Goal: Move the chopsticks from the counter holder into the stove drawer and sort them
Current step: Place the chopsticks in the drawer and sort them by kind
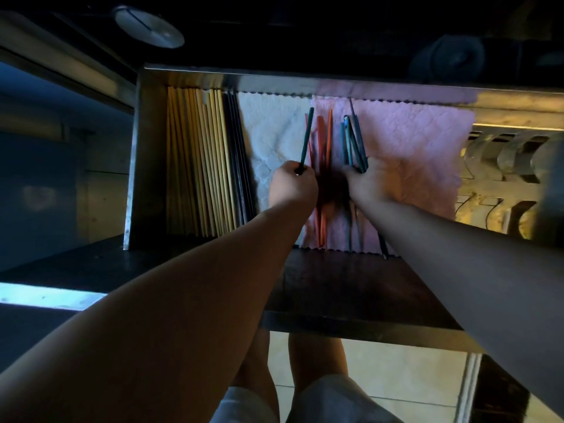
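Note:
The metal stove drawer [143, 154] stands pulled out below me. Along its left side lie several pale wooden chopsticks [195, 160] in a neat row, with a few black chopsticks [236, 154] beside them. My left hand [293, 184] is shut on one dark green chopstick [306, 138], its tip pointing away from me over the white cloth [268, 132]. Several orange chopsticks [323, 138] lie between my hands on the pink cloth [412, 148]. My right hand [366, 181] presses on a bunch of teal chopsticks [352, 141]; whether it grips them is unclear.
Metal spoons [503, 160] fill the drawer's right compartment. The drawer's dark front edge [351, 300] sits near my knees, with tiled floor [396, 377] below. A round metal lid [149, 25] rests on the stove top at the upper left.

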`<state>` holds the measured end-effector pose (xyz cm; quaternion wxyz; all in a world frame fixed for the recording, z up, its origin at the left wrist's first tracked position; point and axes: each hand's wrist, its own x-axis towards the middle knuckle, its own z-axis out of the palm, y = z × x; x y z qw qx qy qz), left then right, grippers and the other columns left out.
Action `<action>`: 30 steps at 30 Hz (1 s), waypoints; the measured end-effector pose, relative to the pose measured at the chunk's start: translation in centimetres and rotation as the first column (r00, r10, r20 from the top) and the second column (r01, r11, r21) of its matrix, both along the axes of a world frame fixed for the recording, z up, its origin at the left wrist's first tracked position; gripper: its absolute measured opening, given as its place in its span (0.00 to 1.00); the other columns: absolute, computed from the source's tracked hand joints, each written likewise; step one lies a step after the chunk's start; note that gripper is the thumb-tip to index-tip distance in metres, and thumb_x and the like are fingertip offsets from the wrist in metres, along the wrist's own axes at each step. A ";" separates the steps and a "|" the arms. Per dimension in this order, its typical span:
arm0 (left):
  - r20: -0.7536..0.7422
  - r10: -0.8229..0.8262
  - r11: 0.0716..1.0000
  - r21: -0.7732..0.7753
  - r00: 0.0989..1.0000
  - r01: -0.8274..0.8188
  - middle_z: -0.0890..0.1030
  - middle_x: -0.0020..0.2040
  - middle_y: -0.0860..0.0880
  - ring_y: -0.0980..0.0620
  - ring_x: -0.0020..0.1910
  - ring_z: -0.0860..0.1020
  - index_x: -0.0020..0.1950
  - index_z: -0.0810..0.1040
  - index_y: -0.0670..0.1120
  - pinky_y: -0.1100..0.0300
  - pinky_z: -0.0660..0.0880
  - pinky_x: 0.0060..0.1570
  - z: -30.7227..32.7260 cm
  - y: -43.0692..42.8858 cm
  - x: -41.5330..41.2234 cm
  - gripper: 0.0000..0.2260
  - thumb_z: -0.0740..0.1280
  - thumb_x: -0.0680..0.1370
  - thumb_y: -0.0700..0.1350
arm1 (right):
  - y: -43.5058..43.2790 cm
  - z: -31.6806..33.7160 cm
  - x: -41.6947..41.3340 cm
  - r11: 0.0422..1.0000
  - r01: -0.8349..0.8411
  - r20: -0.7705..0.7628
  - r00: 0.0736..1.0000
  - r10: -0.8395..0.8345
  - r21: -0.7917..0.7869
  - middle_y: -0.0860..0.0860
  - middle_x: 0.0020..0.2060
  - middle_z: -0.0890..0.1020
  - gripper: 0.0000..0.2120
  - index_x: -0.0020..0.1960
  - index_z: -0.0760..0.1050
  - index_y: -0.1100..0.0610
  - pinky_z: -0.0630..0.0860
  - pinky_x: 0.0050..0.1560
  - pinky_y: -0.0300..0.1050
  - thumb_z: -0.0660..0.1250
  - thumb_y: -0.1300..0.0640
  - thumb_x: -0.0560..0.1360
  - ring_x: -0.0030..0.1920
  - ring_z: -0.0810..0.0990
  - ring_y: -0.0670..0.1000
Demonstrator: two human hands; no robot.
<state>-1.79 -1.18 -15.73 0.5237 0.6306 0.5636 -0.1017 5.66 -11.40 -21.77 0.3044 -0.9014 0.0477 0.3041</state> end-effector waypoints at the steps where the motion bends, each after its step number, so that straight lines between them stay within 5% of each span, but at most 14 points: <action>1: 0.000 -0.020 1.000 0.007 1.000 0.020 0.83 0.40 0.42 0.44 0.37 0.79 0.46 0.81 0.42 0.58 0.72 0.36 0.0 -0.3 0.3 0.08 0.63 0.76 0.42 | -0.3 0.5 0.1 1.000 -0.012 0.017 1.000 0.012 -0.001 0.61 0.46 0.82 0.20 0.50 0.77 0.61 0.78 0.52 0.54 0.65 0.46 0.68 0.49 0.81 0.62; 4: -0.003 -0.079 0.997 0.010 0.997 0.079 0.81 0.36 0.44 0.43 0.41 0.82 0.45 0.81 0.41 0.59 0.72 0.36 0.0 -1.7 1.2 0.06 0.66 0.74 0.41 | -1.5 2.2 0.5 0.995 -0.075 0.085 0.993 0.080 -0.061 0.53 0.34 0.78 0.13 0.41 0.75 0.57 0.69 0.37 0.44 0.65 0.46 0.72 0.40 0.78 0.58; 7: -0.046 -0.167 0.986 0.011 0.985 0.168 0.78 0.32 0.48 0.44 0.40 0.80 0.38 0.77 0.43 0.60 0.68 0.35 -0.3 -3.2 2.3 0.04 0.68 0.72 0.41 | -2.6 4.0 0.7 0.983 -0.128 0.153 0.977 0.147 -0.133 0.46 0.26 0.67 0.16 0.34 0.67 0.56 0.57 0.29 0.38 0.63 0.47 0.75 0.28 0.66 0.46; 9: -0.086 -0.209 0.978 0.007 0.974 0.210 0.76 0.29 0.49 0.44 0.40 0.80 0.33 0.74 0.43 0.61 0.67 0.34 -0.5 -4.0 2.9 0.09 0.70 0.71 0.43 | -3.1 5.2 0.9 0.964 -0.159 0.190 0.961 0.200 -0.213 0.45 0.27 0.63 0.13 0.37 0.70 0.55 0.56 0.34 0.45 0.61 0.48 0.76 0.28 0.60 0.47; 11: -0.131 -0.225 0.974 0.005 0.966 0.228 0.82 0.38 0.43 0.42 0.46 0.82 0.41 0.80 0.41 0.59 0.69 0.36 -0.7 -4.8 3.4 0.07 0.71 0.71 0.45 | -3.6 5.7 1.3 0.950 -0.199 0.177 0.953 0.244 -0.241 0.48 0.28 0.66 0.14 0.42 0.74 0.58 0.48 0.34 0.49 0.60 0.48 0.77 0.33 0.65 0.51; 15: -0.238 -0.209 0.974 0.041 0.949 0.224 0.83 0.54 0.39 0.40 0.54 0.81 0.54 0.79 0.39 0.53 0.77 0.49 -1.3 -5.4 4.2 0.15 0.71 0.72 0.47 | -4.6 5.9 1.7 0.976 -0.190 0.118 0.972 0.202 -0.107 0.48 0.27 0.71 0.17 0.37 0.72 0.57 0.59 0.29 0.44 0.61 0.46 0.78 0.29 0.69 0.50; 18: -0.258 -0.192 0.977 0.039 0.947 0.209 0.82 0.53 0.39 0.40 0.53 0.81 0.54 0.79 0.40 0.51 0.78 0.51 -1.0 -5.5 4.7 0.17 0.70 0.71 0.49 | -5.1 6.1 1.6 0.986 -0.161 0.096 0.983 0.156 0.039 0.47 0.26 0.69 0.18 0.34 0.68 0.55 0.62 0.27 0.41 0.60 0.45 0.78 0.27 0.69 0.46; 23: -0.184 -0.216 0.971 0.064 0.959 0.231 0.82 0.53 0.39 0.38 0.53 0.80 0.56 0.80 0.40 0.57 0.71 0.43 0.5 -5.0 4.2 0.19 0.60 0.78 0.54 | -4.8 6.8 1.4 0.984 -0.122 0.046 0.992 0.117 0.131 0.46 0.30 0.71 0.14 0.45 0.69 0.55 0.65 0.29 0.41 0.58 0.45 0.79 0.30 0.71 0.46; 27: -0.096 -0.195 0.979 0.044 0.976 0.200 0.81 0.55 0.34 0.36 0.54 0.79 0.56 0.79 0.39 0.51 0.75 0.51 2.4 -2.9 2.7 0.18 0.57 0.78 0.49 | -2.7 7.2 0.6 0.968 -0.016 -0.134 0.990 0.051 0.250 0.50 0.30 0.70 0.12 0.42 0.67 0.54 0.65 0.30 0.41 0.58 0.47 0.80 0.29 0.69 0.49; 30: -0.014 -0.089 0.994 -0.057 0.996 0.088 0.81 0.48 0.34 0.36 0.43 0.82 0.48 0.74 0.42 0.40 0.80 0.45 3.2 -1.0 1.4 0.12 0.54 0.76 0.47 | -0.4 7.4 0.0 0.948 0.065 -0.208 0.978 0.001 0.312 0.51 0.27 0.67 0.14 0.37 0.66 0.53 0.60 0.28 0.39 0.59 0.50 0.80 0.24 0.65 0.48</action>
